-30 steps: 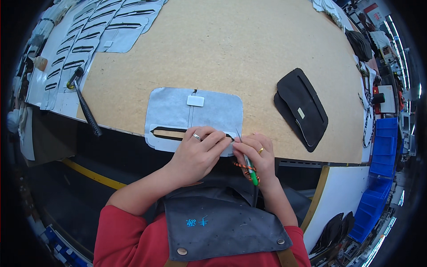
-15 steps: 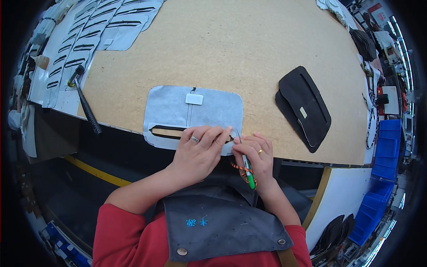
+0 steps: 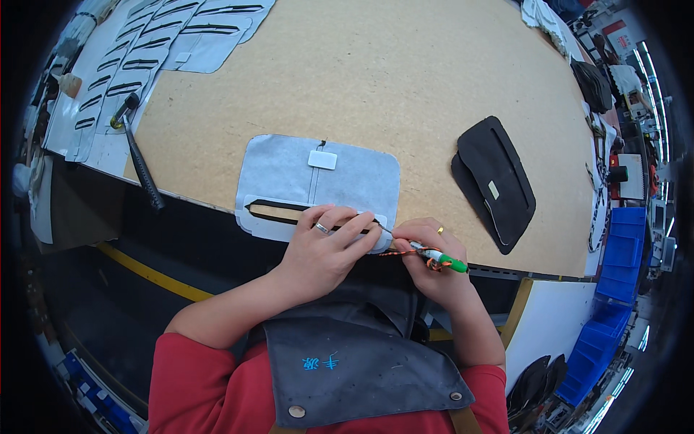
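A pale grey-blue panel [image 3: 278, 170] lies at the table's near edge, its lower edge slightly overhanging. It has a long dark-edged slot [image 3: 278, 210] and a small white rectangular patch [image 3: 322, 160]. My left hand [image 3: 329, 242], fingers bent and close together, grips the panel over the slot's right part; its thumb is hard to make out. In my right hand [image 3: 437, 264] is a slim pointed tool [image 3: 452, 263] with a green end and an orange-and-black cord wound round it. Its thin tip points left at the slot's right end, beside my left fingertips.
To the right lies a black flat pouch-like piece [image 3: 495, 181]. A black-handled hammer [image 3: 141, 163] hangs partly over the table's left edge, near overlapping slotted panels [image 3: 137, 65]. Blue bins [image 3: 620, 253] and a white board [image 3: 553, 311] stand at the right.
My right hand has moved right and turned the tool from near upright to slanting, its green end now further right. My left hand stays on the panel, with its fingers slightly shifted.
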### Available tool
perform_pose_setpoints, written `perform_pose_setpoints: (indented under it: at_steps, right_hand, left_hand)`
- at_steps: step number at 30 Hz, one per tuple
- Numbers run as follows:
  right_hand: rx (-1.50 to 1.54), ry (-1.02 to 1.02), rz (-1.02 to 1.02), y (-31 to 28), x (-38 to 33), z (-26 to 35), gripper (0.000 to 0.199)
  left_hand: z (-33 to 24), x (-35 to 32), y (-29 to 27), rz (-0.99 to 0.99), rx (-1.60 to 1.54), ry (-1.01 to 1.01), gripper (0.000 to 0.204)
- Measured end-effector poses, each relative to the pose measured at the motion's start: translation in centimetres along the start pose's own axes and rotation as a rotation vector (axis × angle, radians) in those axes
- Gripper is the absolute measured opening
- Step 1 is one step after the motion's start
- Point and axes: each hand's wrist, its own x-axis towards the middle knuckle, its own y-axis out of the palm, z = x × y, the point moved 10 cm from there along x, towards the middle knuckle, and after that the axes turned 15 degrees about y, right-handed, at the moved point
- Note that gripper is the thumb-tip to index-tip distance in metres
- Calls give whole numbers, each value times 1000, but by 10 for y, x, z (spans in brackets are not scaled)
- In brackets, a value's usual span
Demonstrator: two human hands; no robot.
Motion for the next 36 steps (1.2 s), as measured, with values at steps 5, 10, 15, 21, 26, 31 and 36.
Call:
perform_pose_setpoints:
  at_steps: [5, 10, 15, 21, 26, 31, 36]
  right_hand:
    - [-98, -61, 14, 3, 1, 9, 21]
    - [-309, -169, 52, 14, -3, 27, 24]
    - [-566, -405, 138, 30, -10, 43, 29]
    - [-394, -266, 352, 24, 17, 34, 25]
    - [-226, -76, 390, 18, 34, 19, 19]
    - [229, 218, 233, -5, 35, -21, 6]
    - [409, 339, 202, -7, 19, -41, 7]
  left_hand:
    - [-3, -1, -1, -9, 26, 39, 43]
    - [-3, -1, 1, -9, 34, 24, 42]
    - [-2, -2, 1, -13, 46, 4, 40]
    - [-3, -3, 2, -9, 89, -6, 37]
    - [-5, -2, 0, -28, 129, -6, 29]
    - [-3, -3, 0, -36, 98, -15, 31]
    - [1, 4, -10, -34, -36, -52, 33]
